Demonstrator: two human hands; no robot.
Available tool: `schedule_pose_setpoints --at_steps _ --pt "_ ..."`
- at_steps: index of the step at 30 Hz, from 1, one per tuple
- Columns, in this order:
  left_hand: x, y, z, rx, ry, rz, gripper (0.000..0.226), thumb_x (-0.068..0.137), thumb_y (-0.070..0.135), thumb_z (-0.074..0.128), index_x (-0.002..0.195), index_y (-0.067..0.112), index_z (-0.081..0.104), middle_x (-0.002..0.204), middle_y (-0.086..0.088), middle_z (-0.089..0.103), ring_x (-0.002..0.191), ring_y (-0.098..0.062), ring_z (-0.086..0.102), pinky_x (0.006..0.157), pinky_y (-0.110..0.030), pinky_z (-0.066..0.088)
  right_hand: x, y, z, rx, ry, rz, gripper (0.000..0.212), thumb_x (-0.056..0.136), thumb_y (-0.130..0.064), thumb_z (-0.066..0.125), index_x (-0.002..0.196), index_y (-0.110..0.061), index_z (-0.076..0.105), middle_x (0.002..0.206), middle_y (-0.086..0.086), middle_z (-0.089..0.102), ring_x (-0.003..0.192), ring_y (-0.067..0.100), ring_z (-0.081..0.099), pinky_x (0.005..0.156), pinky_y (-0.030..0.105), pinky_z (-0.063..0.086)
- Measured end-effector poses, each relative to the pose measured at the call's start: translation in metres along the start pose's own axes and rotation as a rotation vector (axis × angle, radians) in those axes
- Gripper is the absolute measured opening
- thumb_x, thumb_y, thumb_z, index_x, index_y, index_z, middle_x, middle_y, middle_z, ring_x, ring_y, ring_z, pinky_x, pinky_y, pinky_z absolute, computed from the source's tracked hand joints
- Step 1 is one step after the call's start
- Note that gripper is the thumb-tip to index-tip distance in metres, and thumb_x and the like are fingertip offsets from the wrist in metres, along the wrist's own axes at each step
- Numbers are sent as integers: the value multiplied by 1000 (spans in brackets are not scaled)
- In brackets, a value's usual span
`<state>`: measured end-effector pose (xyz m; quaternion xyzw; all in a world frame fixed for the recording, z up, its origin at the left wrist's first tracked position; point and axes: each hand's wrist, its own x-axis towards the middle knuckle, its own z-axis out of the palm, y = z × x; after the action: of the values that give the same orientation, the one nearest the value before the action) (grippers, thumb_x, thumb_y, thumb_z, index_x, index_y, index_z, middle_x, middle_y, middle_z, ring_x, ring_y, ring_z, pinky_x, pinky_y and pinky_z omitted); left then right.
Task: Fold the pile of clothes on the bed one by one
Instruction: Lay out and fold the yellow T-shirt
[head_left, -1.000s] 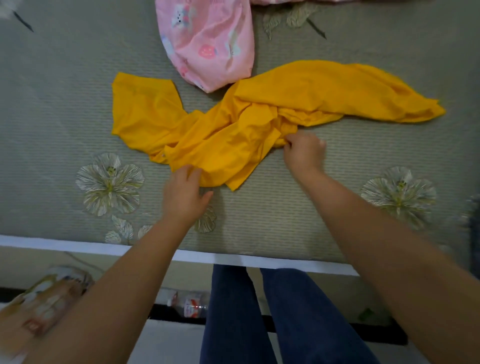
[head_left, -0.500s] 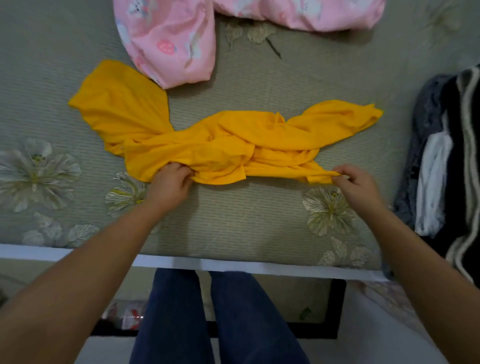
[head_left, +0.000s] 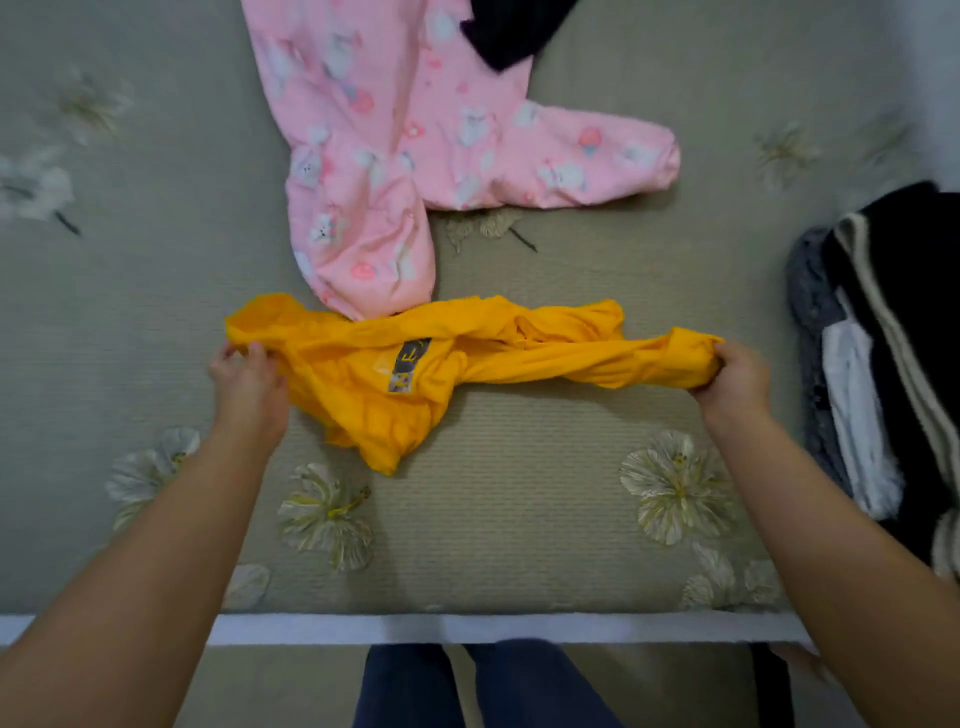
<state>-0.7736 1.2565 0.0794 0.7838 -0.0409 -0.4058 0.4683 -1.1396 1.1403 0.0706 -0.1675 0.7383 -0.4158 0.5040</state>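
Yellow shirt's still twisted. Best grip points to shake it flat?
Grip the yellow shirt at its two far ends, from the near side, as the left hand and right hand do now. It is stretched sideways and twisted, so tension from the ends should untwist it.

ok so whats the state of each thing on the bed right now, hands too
yellow garment: bunched and twisted, stretched between both hands, label showing
left hand: gripping the garment's left end
right hand: gripping the garment's right end
pink printed garment: spread out unfolded, one end touching the yellow garment
dark striped clothes: heaped at the bed's right edge
dark garment: overlapping the pink one, mostly out of view
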Motion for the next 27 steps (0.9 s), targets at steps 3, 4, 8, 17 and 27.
schedule_pose_setpoints --at_steps 3,4,8,17,27 --pt "-5 -20 4 274 -179 125 59 94 0 43 144 4 12 145 -20 29 124 -11 44 102 -29 37 1 1 4 -223 -97 -68 30 92 -4 40 66 -18 42 69 2 42 63 10 42 55 25 39" --pt "-7 -30 10 421 -224 160 60 92 -1 47 143 3 16 144 -22 30 129 -26 38 105 -39 34 -1 3 6 -335 -136 -105 31 91 -3 40 64 -18 42 67 2 41 61 9 41 54 22 39" --pt "-23 -79 40 892 -443 469 41 86 1 57 125 -6 47 127 -25 50 120 -33 45 95 -29 30 -10 16 9 -504 -276 -167 32 90 0 42 64 -17 45 63 4 44 59 9 42 51 17 37" --pt "-19 -118 54 1539 -185 457 33 95 15 35 128 11 42 128 -13 45 122 -25 40 91 -35 36 -22 -2 -52 -757 -548 -137 43 80 19 36 55 -11 57 43 -7 59 46 -4 52 54 15 37" --pt "-12 -80 -30 1596 -657 211 39 88 29 36 105 2 59 119 -24 56 110 -33 52 85 -34 40 -27 86 -42 -2478 -978 139 34 93 -17 42 123 -3 53 124 17 52 111 28 51 96 35 40"
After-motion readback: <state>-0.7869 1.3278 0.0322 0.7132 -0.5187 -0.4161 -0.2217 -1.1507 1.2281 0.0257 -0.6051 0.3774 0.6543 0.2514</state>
